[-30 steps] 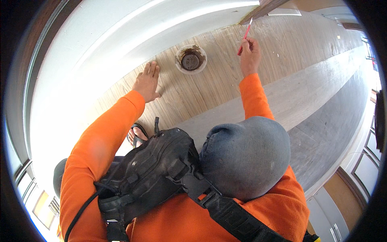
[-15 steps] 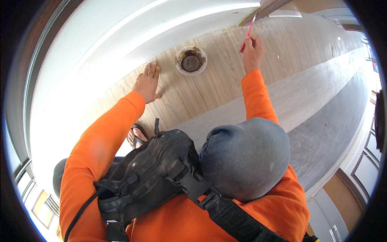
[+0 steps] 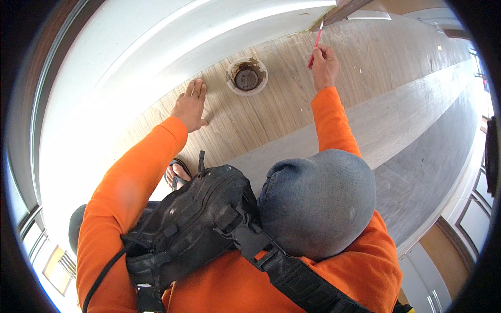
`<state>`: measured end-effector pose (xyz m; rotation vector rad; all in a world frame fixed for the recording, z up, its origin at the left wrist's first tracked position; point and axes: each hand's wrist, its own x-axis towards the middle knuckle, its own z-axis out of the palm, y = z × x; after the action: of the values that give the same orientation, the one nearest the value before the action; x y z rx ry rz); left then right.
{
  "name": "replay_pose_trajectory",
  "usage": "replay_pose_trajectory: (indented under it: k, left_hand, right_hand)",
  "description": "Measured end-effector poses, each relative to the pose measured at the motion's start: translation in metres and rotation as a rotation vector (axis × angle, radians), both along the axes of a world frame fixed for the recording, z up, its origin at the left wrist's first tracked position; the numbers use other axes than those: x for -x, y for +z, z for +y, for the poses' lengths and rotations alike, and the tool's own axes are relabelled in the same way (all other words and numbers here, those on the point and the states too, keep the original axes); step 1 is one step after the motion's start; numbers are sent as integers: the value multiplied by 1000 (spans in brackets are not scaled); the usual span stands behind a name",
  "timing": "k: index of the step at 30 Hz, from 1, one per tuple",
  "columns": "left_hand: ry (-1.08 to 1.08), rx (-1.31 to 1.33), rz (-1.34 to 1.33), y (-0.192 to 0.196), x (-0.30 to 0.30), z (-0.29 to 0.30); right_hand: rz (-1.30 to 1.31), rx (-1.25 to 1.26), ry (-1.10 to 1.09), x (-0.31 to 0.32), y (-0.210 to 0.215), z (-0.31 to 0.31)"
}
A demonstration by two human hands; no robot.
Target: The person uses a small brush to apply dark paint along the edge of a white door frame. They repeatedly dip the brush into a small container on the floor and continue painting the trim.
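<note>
Against the wood-grain floor, beside the white wall: a person in orange sleeves crouches, both arms stretched forward.

Left hand (image 3: pixel 190 106): flat on the plank floor (image 3: pixel 292 112), palm down, fingers extended and together, gripping nothing; arm nearly straight, reaching toward the wall (image 3: pixel 156 57).

Right hand (image 3: pixel 324 65): raised farther out, fingers pinched around 1 thin red tool (image 3: pixel 315 45), which points up toward the far corner where floor meets wall.

Floor opening: 1 round drain fitting (image 3: pixel 247 76) with a pale rim and dark, rusty centre, set in the planks near the wall edge, between the 2 hands and touching neither.

Count: 2 hands, 1 red tool, 1 drain fitting, 1 black backpack (image 3: pixel 193 224), 1 grey cap (image 3: pixel 318 203).

Foot: 1 sandalled foot (image 3: pixel 177 175) shows just below the left forearm.
</note>
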<state>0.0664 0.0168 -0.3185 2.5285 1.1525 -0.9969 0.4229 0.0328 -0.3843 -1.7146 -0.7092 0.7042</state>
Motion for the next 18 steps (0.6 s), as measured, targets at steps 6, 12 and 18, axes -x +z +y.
replay_pose_trajectory:
  k: [6, 12, 18]
  left_hand:
    - [8, -10, -29, -1, 0, -1]
    - [-11, -31, -30, -4, 5, -1]
    - [21, -5, -34, -4, 2, 0]
  right_hand:
    - [49, 69, 2, 2, 2, -6]
    - [184, 11, -18, 9, 18, -12]
    - [120, -20, -28, 4, 26, -14]
